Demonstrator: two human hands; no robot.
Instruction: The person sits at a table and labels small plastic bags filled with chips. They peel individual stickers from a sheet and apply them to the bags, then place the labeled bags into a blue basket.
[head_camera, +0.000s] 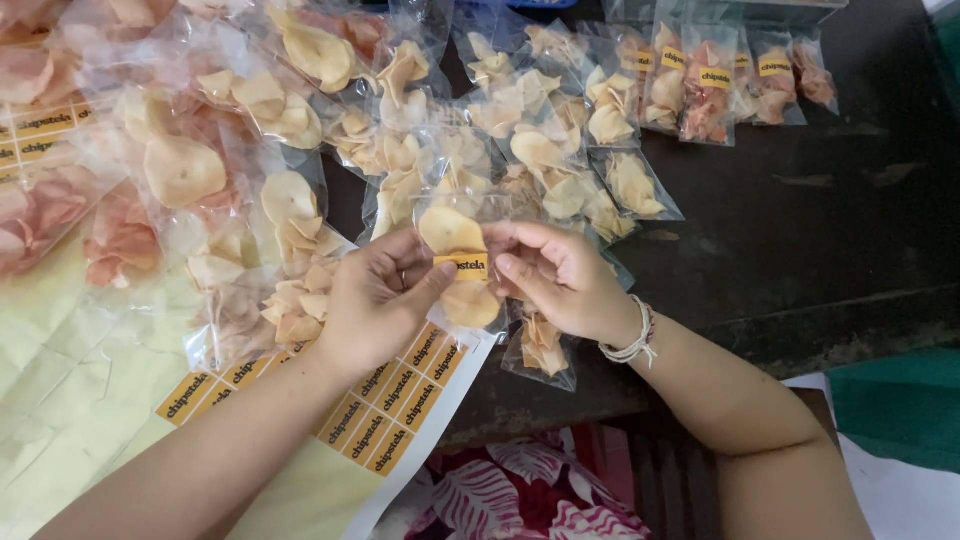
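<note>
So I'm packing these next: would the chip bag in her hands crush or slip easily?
Probably fragile: the clear bag shows thin curled chips. Likely light, since both hands, left hand and right hand, pinch it by fingertips. Its glossy film may be slippery.

Head camera looks steeply down, seemingly close.

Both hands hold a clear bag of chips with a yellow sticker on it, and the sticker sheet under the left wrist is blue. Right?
Not quite. In the head view the sticker sheet carries yellow-orange labels, not blue. Otherwise right: left hand and right hand hold the clear bag of chips.
</note>
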